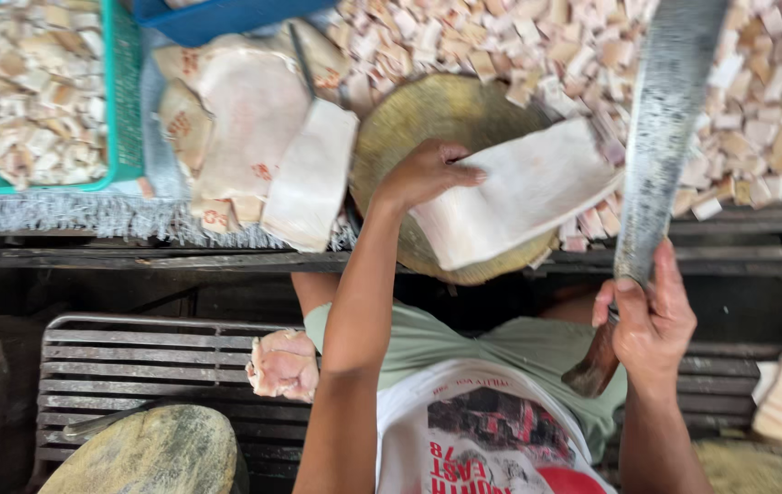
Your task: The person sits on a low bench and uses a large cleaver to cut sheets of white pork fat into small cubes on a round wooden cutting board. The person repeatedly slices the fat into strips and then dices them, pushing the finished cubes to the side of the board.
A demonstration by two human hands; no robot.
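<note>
**Slab on block, cleaver raised**

Left hand (428,172) lies flat, fingers spread, pressing a pale slab of pork skin (514,197) onto a round wooden chopping block (428,110). Slab is off-white, smooth, roughly rectangular, its edge overhanging the block just beyond the fingers. Right hand (652,320) is closed tight around the wooden handle of a long cleaver (665,137), blade held over the slab's far edge. Heap of small cut cubes (757,110) lies beyond the right hand; uncut slabs (263,137) and a green basket (121,91) of cubes lie past the left hand.
</note>
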